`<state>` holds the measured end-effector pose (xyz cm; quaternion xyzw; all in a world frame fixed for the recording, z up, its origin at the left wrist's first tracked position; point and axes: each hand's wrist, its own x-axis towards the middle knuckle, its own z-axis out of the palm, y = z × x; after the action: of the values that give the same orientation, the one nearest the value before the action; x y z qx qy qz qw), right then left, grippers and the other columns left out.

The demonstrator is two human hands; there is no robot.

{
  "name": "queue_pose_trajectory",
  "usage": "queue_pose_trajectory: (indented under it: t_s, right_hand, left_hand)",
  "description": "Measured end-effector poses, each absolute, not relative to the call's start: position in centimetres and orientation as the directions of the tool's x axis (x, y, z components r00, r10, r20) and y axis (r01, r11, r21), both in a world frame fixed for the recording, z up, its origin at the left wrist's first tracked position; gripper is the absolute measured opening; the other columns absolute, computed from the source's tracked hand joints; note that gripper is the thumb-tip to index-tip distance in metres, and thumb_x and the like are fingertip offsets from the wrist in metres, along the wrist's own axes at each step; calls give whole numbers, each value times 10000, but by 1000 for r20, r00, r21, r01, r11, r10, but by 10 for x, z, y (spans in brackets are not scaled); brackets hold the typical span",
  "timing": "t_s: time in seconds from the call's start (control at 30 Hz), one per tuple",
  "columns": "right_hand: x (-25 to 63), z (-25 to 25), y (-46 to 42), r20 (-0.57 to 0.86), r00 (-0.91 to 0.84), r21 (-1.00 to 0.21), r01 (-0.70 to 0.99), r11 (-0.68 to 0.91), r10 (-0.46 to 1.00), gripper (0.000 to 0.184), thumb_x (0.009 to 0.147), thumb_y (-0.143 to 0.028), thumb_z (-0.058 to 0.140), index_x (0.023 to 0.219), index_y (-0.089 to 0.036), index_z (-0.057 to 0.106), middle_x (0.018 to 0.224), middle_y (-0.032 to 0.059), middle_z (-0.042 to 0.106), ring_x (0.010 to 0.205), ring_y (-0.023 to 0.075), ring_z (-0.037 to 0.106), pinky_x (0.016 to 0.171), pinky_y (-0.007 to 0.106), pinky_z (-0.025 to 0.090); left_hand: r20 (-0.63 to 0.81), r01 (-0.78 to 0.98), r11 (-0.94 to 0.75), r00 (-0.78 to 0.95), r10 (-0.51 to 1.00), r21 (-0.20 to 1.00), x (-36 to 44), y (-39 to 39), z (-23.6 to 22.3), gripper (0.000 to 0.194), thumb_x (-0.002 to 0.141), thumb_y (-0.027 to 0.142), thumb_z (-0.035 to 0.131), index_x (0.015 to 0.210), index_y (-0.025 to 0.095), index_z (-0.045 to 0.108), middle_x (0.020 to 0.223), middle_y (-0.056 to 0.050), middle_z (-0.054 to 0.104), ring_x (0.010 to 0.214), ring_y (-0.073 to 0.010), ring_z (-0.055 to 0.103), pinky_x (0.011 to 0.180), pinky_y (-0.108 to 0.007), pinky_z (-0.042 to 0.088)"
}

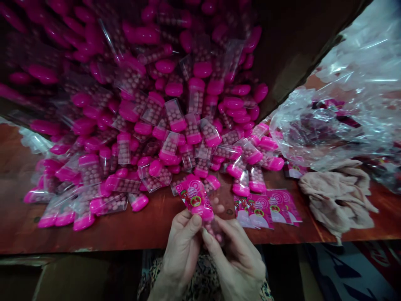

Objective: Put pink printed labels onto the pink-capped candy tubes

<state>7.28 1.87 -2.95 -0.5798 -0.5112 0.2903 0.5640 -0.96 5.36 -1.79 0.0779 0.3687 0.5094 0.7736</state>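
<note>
Close to my body, above the table's front edge, my left hand pinches a pink printed sleeve near its lower end, thumb on top. My right hand has its thumb and fingers closed round a small clear candy box of pink balls. That box's pink cap points up at the sleeve's lower end; I cannot tell whether it is inside the sleeve. Several flat printed sleeves lie fanned out to the right. Beyond my hands spreads a heap of pink-capped candy boxes.
The heap spills from a large dark carton onto the reddish-brown table. At the right lie a crumpled beige cloth and a big clear plastic bag with dark pink printed pieces inside. Below the table edge is a printed panel.
</note>
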Motion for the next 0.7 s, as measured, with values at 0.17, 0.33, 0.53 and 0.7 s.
queue_pose_trajectory:
  t_s: [0.17, 0.33, 0.53, 0.7]
  right_hand:
    - [75, -26, 19, 242, 338, -960, 218, 175, 910, 324, 762, -56, 636, 1036, -229, 653, 781, 10, 609, 654, 123, 598, 552, 227, 516]
    - [75, -27, 22, 229, 307, -958, 239, 158, 924, 306, 759, -64, 642, 1022, -222, 658, 737, -4, 595, 605, 104, 576, 523, 205, 503]
    - [71, -26, 20, 288, 353, -940, 282, 192, 890, 316, 751, -61, 656, 1030, -209, 667, 761, 10, 617, 622, 108, 595, 530, 202, 509]
    - [69, -27, 21, 282, 359, -947, 251, 199, 890, 336, 754, -52, 652, 1058, -196, 658, 802, 28, 629, 672, 123, 618, 558, 210, 525]
  left_hand:
    - [-434, -706, 523, 329, 839, 478, -12, 55, -17, 233, 762, 281, 669, 944, 148, 727, 947, -142, 720, 792, -224, 660, 730, -356, 523]
    - [-430, -750, 442, 232, 872, 492, -17, 57, -18, 202, 703, 270, 728, 881, 177, 741, 896, -103, 733, 791, -212, 663, 741, -331, 520]
    - [-368, -704, 491, 337, 867, 512, -15, 57, -21, 237, 743, 280, 687, 938, 151, 729, 906, -137, 727, 716, -211, 670, 693, -340, 526]
    - [-349, -672, 493, 351, 869, 552, -15, 59, -22, 219, 787, 233, 638, 981, 173, 721, 937, -135, 724, 674, -194, 670, 680, -337, 524]
